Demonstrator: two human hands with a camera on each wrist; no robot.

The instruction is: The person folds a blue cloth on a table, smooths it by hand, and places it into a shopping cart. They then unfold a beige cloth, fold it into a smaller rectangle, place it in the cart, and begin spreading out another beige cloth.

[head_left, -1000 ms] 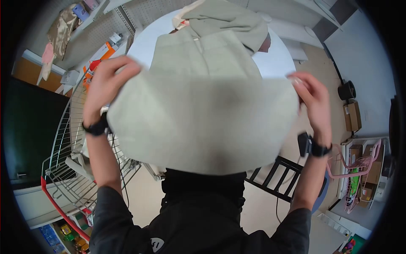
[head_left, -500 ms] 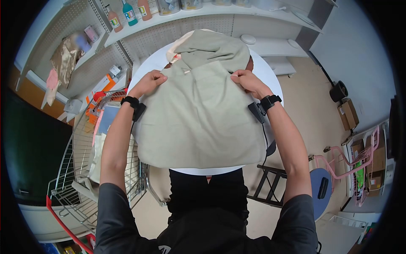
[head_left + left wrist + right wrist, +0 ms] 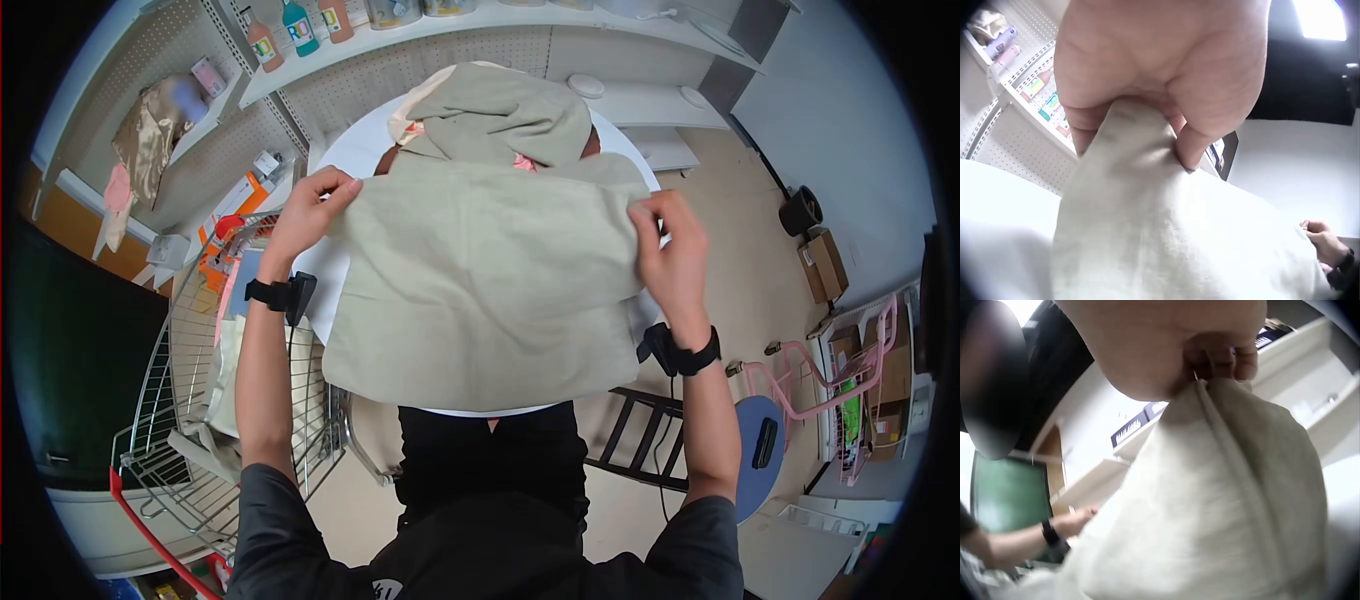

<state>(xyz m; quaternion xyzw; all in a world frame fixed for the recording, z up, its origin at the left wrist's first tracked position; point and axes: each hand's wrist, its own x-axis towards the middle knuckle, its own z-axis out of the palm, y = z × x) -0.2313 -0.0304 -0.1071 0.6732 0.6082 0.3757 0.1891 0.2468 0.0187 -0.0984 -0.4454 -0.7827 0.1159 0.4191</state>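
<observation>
A pale sage-green cloth garment (image 3: 470,290) spreads over the near half of the round white table (image 3: 322,275). My left hand (image 3: 315,215) pinches its far left corner between thumb and fingers. In the left wrist view, the cloth (image 3: 1141,206) rises to a peak within that grip. At the far right corner my right hand (image 3: 672,255) grips the fabric, which shows a long seam (image 3: 1229,450) in the right wrist view. The far edge is lifted and stretched between both hands. Behind it lies a crumpled grey-green garment (image 3: 510,110), with a bit of pink cloth (image 3: 523,161) showing.
To the left stands a wire shopping cart (image 3: 160,420) with cloth inside. Behind the table runs a shelf (image 3: 460,22) with bottles and tins. A black slatted rack (image 3: 640,435) and a blue stool (image 3: 758,460) are at the lower right, near a pink cart (image 3: 800,385).
The garment was first raised toward me between both hands, then laid on the table. Since then the hands have moved farther apart and lifted its far edge, with the right hand shifting outward and nearer.
</observation>
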